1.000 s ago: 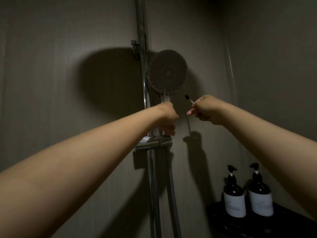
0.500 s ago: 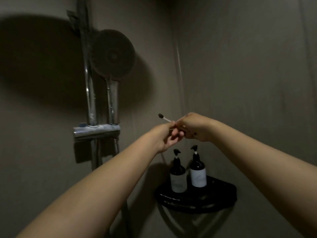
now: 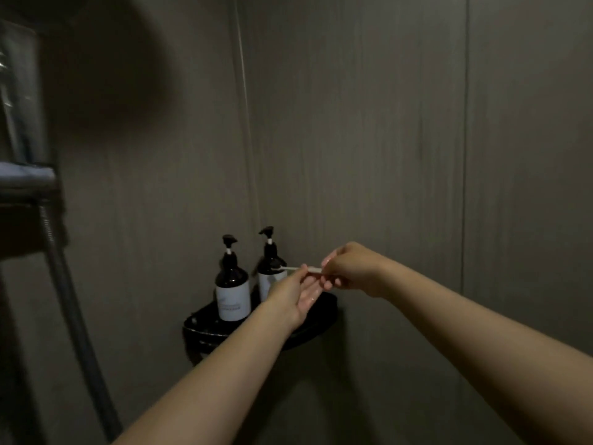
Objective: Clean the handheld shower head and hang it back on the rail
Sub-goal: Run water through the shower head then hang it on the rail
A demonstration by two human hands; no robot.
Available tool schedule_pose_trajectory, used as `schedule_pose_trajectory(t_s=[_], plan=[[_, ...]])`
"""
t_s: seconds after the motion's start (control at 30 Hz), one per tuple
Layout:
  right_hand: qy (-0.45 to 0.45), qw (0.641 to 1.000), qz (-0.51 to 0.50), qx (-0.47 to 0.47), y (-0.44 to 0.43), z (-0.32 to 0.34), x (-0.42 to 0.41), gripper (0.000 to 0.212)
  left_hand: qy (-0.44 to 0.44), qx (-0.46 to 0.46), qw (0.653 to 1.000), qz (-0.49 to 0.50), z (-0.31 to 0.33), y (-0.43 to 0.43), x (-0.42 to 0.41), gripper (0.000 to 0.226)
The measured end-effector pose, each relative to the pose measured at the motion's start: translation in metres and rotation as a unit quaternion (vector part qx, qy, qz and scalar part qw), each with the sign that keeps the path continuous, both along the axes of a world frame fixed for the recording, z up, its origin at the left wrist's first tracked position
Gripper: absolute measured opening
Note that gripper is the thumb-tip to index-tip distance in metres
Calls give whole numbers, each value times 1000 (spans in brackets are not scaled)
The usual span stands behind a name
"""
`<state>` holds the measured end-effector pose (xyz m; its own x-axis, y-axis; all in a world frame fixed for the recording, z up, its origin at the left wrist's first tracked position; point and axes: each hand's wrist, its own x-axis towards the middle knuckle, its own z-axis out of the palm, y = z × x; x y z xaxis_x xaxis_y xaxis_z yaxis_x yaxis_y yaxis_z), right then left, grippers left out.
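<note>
The shower head's round face is out of view; only its handle (image 3: 19, 91) shows at the far left edge, standing in the rail bracket (image 3: 27, 178), with the hose (image 3: 73, 309) hanging below. My right hand (image 3: 348, 268) pinches a thin white cleaning stick (image 3: 301, 268) with a dark tip that points left. My left hand (image 3: 295, 293) is palm up just under the stick, and its fingertips touch the stick's middle. Both hands are over the corner shelf.
A black corner shelf (image 3: 321, 329) carries two dark pump bottles with white labels (image 3: 232, 284) (image 3: 271, 268). Grey panel walls meet in the corner behind them. A large shadow lies on the upper left wall.
The view has swung right, so the shower head has slid off the left edge. My left hand let go of the handle and came to the stick. Both hands dropped towards the shelf.
</note>
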<state>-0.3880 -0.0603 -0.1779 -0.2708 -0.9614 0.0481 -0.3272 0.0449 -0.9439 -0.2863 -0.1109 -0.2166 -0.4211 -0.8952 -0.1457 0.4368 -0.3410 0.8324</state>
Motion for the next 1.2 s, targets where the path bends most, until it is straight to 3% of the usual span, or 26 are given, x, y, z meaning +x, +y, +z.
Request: schedule_pose_trajectory(t_s=[0.27, 0.47, 0.8, 1.0, 1.2], plan=[[-23, 999, -41, 22, -8, -59, -33, 26, 52, 96, 994, -30, -61, 1, -53, 25], [-12, 998, -49, 34, -17, -70, -41, 19, 103, 149, 983, -38, -73, 2, -56, 17], [-35, 998, -46, 37, -25, -71, -38, 21, 112, 173, 978, -18, -77, -4, -63, 14], [-41, 998, -37, 39, -24, -73, -41, 9, 101, 172, 980, -21, -74, -1, -61, 13], [-60, 997, -37, 22, -20, -80, -43, 15, 105, 172, 979, -39, -74, 7, -59, 15]])
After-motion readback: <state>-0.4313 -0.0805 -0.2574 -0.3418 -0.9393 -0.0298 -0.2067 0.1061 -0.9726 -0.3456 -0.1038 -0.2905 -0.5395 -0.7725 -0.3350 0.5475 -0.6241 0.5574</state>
